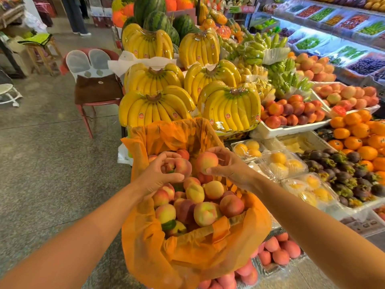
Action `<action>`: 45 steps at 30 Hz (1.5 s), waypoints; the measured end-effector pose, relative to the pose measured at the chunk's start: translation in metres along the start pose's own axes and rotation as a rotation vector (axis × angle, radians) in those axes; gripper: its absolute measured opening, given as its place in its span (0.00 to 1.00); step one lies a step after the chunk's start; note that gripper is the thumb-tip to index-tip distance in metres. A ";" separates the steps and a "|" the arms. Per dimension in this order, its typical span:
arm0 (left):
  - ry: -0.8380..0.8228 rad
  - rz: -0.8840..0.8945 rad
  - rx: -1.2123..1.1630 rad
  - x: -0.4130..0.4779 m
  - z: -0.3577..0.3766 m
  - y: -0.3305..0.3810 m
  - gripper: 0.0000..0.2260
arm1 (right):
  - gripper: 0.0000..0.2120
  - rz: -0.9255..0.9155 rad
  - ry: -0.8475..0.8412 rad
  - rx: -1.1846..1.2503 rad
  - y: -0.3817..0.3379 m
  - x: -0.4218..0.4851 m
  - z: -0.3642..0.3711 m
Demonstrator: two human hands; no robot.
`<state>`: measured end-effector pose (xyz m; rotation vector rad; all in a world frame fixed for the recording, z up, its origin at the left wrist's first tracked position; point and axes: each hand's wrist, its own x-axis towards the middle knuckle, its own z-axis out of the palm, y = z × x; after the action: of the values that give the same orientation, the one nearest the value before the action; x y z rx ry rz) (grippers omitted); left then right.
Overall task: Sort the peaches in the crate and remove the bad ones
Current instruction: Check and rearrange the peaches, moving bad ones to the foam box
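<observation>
A crate lined with an orange plastic bag (187,255) stands in front of me, filled with several red-and-yellow peaches (205,212). My left hand (160,172) holds a reddish peach (183,166) above the far end of the pile, fingers curled round it. My right hand (229,165) grips a pink-and-yellow peach (206,161) beside it, thumb under the fruit. Both peaches hang close together, just above the heap. The crate's walls are hidden by the bag.
Bunches of bananas (229,109) rise right behind the crate. To the right lie clear boxes of yellow fruit (279,163), mangosteens (341,172) and oranges (358,132). More pink peaches (279,251) sit below the crate. A chair (93,88) stands on the open floor at left.
</observation>
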<state>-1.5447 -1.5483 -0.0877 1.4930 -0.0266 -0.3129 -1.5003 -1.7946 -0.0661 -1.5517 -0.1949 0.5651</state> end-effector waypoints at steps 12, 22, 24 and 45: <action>0.155 0.083 0.137 0.042 -0.035 0.003 0.26 | 0.22 0.142 0.285 0.019 0.016 0.044 0.014; -0.003 0.118 0.312 0.095 -0.097 0.000 0.33 | 0.21 0.377 0.703 0.084 0.062 0.113 0.047; -0.017 0.193 0.421 0.106 -0.108 0.001 0.31 | 0.22 0.384 0.751 0.103 0.070 0.126 0.049; -0.153 0.302 0.536 0.132 -0.145 -0.004 0.25 | 0.24 0.478 1.022 0.113 0.061 0.174 0.084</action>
<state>-1.3886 -1.4366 -0.1270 1.9596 -0.4858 -0.1792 -1.4030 -1.6448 -0.1626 -1.5983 0.9839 0.0826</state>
